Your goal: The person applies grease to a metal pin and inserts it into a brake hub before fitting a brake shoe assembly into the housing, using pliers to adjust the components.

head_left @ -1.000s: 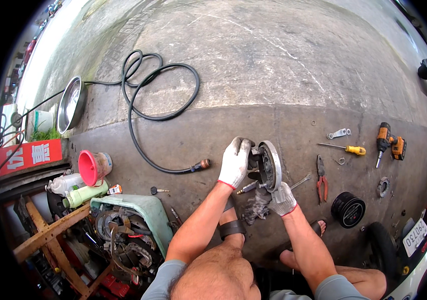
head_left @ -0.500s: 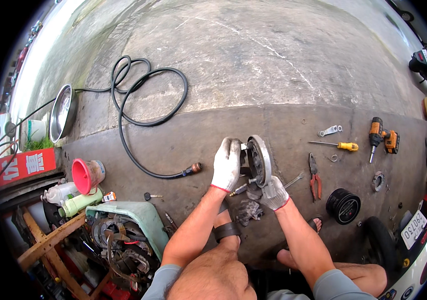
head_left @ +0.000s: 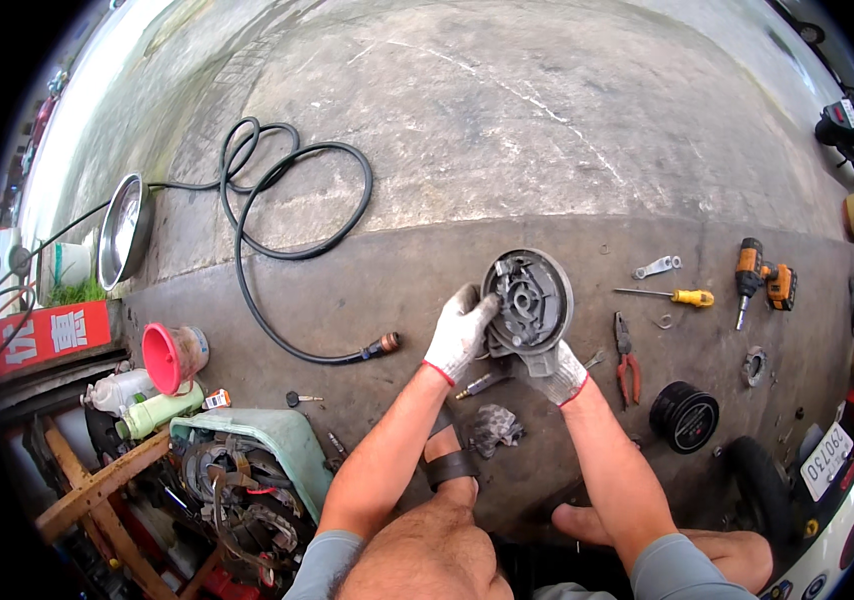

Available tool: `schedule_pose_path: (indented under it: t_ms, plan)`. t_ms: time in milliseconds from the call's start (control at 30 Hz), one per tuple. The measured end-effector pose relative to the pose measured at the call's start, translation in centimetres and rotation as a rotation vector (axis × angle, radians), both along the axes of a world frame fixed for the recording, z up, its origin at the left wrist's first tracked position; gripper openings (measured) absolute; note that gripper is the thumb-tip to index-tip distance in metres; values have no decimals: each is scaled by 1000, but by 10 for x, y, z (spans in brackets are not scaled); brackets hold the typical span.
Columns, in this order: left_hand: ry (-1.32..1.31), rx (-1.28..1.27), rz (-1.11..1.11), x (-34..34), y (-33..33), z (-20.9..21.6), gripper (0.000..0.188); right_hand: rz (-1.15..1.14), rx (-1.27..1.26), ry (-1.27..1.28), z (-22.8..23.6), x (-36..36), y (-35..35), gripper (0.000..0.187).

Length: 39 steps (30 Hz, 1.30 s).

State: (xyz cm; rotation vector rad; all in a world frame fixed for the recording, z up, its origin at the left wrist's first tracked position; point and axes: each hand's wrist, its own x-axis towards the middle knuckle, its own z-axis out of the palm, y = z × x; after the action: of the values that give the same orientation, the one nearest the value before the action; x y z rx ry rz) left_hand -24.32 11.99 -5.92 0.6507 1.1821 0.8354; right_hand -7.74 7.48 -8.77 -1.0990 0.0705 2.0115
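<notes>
Above the floor in front of me I hold a drum brake plate (head_left: 524, 302), a round grey metal part with a raised rim and ribbed inner fittings facing up. My left hand (head_left: 457, 335), in a white knit glove, grips its left edge, thumb on the face. My right hand (head_left: 559, 376), in a similar dirty glove, closes around its lower edge; some fingers are hidden beneath. Under the hands lie a slim metal air tool (head_left: 482, 384) and a crumpled grey rag (head_left: 496, 428). A wrench (head_left: 596, 357) is partly covered by the right hand.
On the right lie pliers (head_left: 628, 362), a yellow screwdriver (head_left: 690, 297), a cordless impact driver (head_left: 752, 278), a metal ring (head_left: 754, 367) and a black round tin (head_left: 685, 416). A black hose (head_left: 369, 205) loops at left. A green tub (head_left: 299, 440) of scrap parts stands near my left knee.
The brake plate has turned from edge-on to showing its inner face upward. My left hand has shifted its grip to the plate's left rim; my right hand supports it from below.
</notes>
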Motion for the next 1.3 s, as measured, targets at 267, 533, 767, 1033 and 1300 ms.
schedule_pose_path:
  t_ms: [267,533,767,1033,1300]
  plan:
    - [620,278,-127,8,69,-14,31,-88,297,-434,16,44,50,38]
    - [1003,505,-123,21,111,-29,32,195,439,-1014,-26,37,97,45]
    - [1097,585,-153,21,117,-41,28,454,438,-1295,-68,53,100,69]
    - [1088,601,-155,17,110,-40,40,420,472,-1441,-14,42,81,44]
    - [1045,586,-78,7,89,-31,39,318,735,-1575,44,124,28,33]
